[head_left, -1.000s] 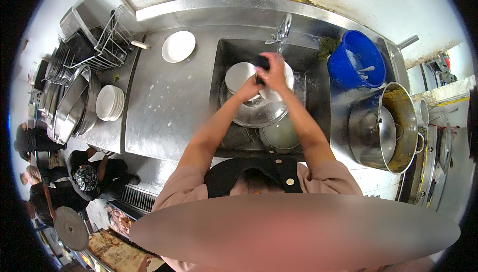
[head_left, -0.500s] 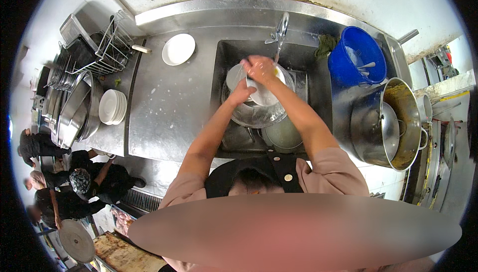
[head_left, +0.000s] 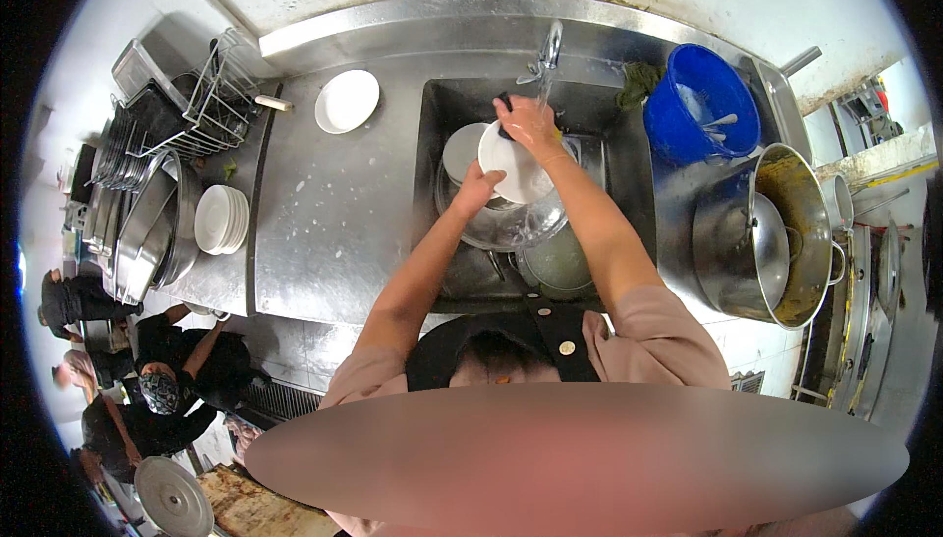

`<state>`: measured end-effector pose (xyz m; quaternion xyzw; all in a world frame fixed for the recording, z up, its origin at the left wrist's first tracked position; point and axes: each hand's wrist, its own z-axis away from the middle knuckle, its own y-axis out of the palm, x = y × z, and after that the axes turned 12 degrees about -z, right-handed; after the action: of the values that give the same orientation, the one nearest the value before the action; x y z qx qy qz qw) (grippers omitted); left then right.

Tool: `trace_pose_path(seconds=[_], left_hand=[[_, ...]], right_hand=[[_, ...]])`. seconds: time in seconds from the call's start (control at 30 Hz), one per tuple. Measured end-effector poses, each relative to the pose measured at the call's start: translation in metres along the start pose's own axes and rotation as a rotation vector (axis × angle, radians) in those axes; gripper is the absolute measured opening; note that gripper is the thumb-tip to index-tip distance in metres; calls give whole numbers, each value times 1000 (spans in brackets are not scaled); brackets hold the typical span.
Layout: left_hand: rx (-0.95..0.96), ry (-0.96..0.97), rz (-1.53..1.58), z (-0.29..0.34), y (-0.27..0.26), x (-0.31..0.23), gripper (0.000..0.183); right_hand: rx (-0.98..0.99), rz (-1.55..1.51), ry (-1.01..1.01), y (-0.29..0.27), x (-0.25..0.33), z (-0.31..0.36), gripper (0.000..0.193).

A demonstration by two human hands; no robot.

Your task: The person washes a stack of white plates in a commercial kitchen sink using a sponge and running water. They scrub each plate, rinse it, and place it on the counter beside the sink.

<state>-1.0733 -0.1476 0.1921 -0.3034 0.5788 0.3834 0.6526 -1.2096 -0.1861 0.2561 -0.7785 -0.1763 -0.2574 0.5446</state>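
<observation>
Over the sink (head_left: pixel 428 242), my left hand (head_left: pixel 478 190) grips the lower left rim of a white dish (head_left: pixel 513 169), which is tilted. My right hand (head_left: pixel 530 127) is at its upper rim, fingers curled round a dark pad (head_left: pixel 505 114) of a kind I cannot make out. A bit of yellow shows beside that hand. Water runs from the faucet (head_left: pixel 553 44) onto the right hand. Below the dish a large clear basin (head_left: pixel 526 232) holds water, and another pale dish (head_left: pixel 462 152) leans at its left side.
A white bowl (head_left: pixel 348 102) sits on the steel counter (head_left: pixel 324 213), left of the sink. Farther left are stacked white plates (head_left: pixel 218 220), steel pans (head_left: pixel 157 232) and a wire rack (head_left: pixel 211 110). To the right stand a blue bucket (head_left: pixel 688 124) with utensils and a large pot (head_left: pixel 820 242). Co-workers (head_left: pixel 187 360) are at lower left.
The dish has turned to show more of its white face. My right hand has shifted right and up, under the running water, and the dark pad has come into sight.
</observation>
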Motion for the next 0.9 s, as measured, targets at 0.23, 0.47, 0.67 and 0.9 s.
trace_pose_path(seconds=[0.23,0.47,0.67,0.9], left_hand=[[-50,-55,51,0,8,-1,38],[-22,-278,202,3,3,3,39],[18,90,-13,-5,-5,1,45],[138,-208,242,-2,-22,-17,46]], right_hand=[[115,-108,-344,10,-24,-8,42],[96,7,-124,7,-20,1,40],[-40,-38,-183,-4,-13,-1,39],[57,9,65,-14,-15,-1,39]])
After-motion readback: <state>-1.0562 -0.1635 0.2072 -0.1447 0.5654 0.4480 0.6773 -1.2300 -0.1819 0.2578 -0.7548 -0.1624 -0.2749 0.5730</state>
